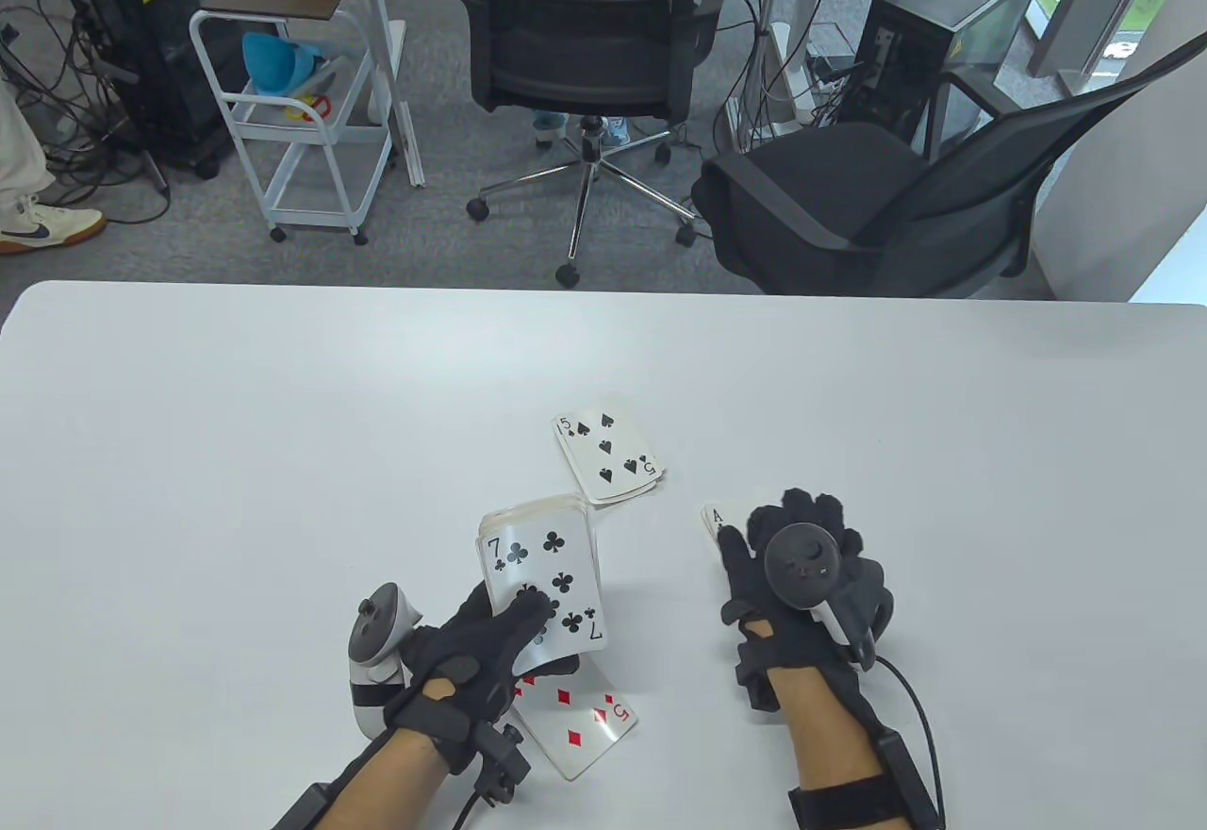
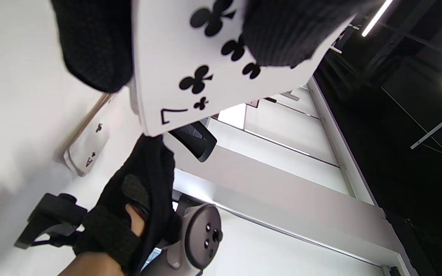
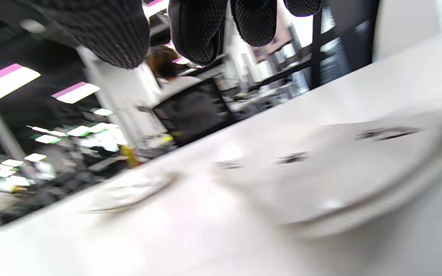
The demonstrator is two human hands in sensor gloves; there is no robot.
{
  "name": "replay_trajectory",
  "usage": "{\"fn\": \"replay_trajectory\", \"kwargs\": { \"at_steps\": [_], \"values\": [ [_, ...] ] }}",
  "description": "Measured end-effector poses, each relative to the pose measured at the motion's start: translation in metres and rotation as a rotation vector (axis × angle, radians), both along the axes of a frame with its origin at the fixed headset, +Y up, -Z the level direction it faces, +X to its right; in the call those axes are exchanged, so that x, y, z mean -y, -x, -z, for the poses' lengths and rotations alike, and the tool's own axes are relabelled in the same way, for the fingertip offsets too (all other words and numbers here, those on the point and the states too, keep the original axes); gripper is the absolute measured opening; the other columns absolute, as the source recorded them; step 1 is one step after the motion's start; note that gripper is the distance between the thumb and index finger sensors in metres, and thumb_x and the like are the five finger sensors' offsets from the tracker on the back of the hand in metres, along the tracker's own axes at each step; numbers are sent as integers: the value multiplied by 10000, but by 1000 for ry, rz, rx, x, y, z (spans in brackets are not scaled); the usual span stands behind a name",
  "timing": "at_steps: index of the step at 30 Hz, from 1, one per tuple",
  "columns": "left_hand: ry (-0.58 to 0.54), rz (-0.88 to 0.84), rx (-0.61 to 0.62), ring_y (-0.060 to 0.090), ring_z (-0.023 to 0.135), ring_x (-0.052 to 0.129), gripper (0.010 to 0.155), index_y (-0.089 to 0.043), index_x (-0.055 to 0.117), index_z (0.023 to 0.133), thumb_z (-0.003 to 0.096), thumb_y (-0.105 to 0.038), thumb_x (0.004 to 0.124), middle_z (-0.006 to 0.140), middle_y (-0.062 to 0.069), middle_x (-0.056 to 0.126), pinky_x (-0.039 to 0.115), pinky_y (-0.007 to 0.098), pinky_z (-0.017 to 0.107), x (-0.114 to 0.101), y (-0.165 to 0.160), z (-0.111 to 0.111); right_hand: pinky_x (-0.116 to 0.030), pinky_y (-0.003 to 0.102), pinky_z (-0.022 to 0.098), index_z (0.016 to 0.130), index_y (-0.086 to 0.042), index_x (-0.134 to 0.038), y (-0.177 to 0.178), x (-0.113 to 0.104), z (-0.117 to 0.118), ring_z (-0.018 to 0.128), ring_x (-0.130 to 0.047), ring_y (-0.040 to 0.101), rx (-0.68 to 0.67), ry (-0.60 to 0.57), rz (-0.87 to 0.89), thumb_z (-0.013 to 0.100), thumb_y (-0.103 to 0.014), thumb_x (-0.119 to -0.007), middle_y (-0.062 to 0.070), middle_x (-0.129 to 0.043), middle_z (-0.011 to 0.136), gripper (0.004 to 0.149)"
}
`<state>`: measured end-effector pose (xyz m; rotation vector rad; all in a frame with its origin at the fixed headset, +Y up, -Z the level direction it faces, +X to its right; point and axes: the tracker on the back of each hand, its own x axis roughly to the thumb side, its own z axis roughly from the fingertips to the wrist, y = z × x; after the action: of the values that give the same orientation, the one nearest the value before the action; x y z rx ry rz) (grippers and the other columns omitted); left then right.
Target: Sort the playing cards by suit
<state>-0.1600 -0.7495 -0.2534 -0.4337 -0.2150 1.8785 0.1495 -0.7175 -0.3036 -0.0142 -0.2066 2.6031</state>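
Note:
My left hand [image 1: 490, 632] grips a face-up deck [image 1: 542, 575] just above the table, thumb across its top card, the seven of clubs [image 2: 190, 76]. Half under that hand, a five of diamonds [image 1: 585, 722] lies face up on the table. A small pile topped by the five of spades [image 1: 608, 457] sits further back. My right hand [image 1: 797, 538] hovers palm down with relaxed fingers over an ace of clubs pile [image 1: 714, 521]; the ace of clubs pile [image 2: 88, 147] shows its corner mark. In the blurred right wrist view the fingertips [image 3: 198, 34] hang above a card [image 3: 340, 172].
The white table [image 1: 236, 453] runs wide to the left, right and back of the cards. Two black office chairs [image 1: 849, 198] and a white trolley [image 1: 302, 113] stand beyond its far edge.

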Motion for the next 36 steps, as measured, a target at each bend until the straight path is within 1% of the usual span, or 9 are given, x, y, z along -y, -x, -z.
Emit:
{"fn": "replay_trajectory", "kwargs": {
  "at_steps": [4,5,6,9,13,18,23,29,36],
  "values": [
    [-1,11,4,308,904,878,602,-279,554,1055,541,-449,817,1051,-7,733,912,438,546,1,-1,0,-308,740,697,901,-168,-701,39,-21,-22,1065,-349,491,-220,-202,134,544,-523,-758,176,-489,1115,507],
    [-2,15,4,310,903,879,602,-278,559,1055,540,-447,819,1050,-6,736,912,439,546,3,-1,1,-327,739,692,889,-159,-717,48,-25,-27,1056,-381,493,-266,-278,183,540,-519,-763,175,-520,1103,504],
    [-2,19,3,308,905,877,601,-280,558,1055,540,-448,819,1050,-7,736,912,440,545,5,0,1,-343,738,693,881,-157,-727,53,-26,-31,1051,-410,493,-276,-297,209,535,-520,-762,175,-544,1093,503],
    [4,29,-13,308,904,878,602,-280,558,1054,539,-446,821,1049,-10,737,913,439,546,8,1,2,-349,736,696,899,-157,-710,68,-25,-40,1049,-417,494,-334,-279,234,534,-538,-750,173,-542,1093,530],
    [-17,33,-27,303,905,881,603,-285,558,1053,537,-439,828,1049,-14,738,914,436,549,5,0,-1,-350,739,694,936,-156,-652,76,-16,-42,1049,-407,502,-352,-241,168,511,-606,-765,179,-510,1103,629],
    [-32,35,-61,287,895,901,593,-303,584,1044,531,-432,852,1035,-37,766,927,425,542,4,2,-2,-366,738,697,902,-146,-649,84,-15,-46,1045,-434,501,-371,-266,151,471,-650,-811,171,-512,1099,683],
    [-38,42,-68,270,865,940,571,-321,647,1021,519,-454,885,1002,-61,824,946,417,516,3,5,-1,-451,714,700,828,-135,-696,86,-18,-48,999,-581,483,-370,-296,161,464,-626,-828,151,-623,1031,625],
    [-17,28,-53,279,867,931,584,-307,638,1025,519,-481,872,1006,-49,815,940,421,515,7,3,0,-469,704,703,814,-106,-699,87,-16,-47,998,-593,474,-387,-277,220,480,-548,-832,145,-625,1028,570],
    [9,15,-42,293,889,903,605,-300,608,1038,521,-483,864,1028,-36,782,926,430,533,11,2,1,-485,701,703,776,-104,-786,84,-18,-45,985,-646,454,-382,-289,228,519,-437,-815,126,-715,997,422]
  ]
}}
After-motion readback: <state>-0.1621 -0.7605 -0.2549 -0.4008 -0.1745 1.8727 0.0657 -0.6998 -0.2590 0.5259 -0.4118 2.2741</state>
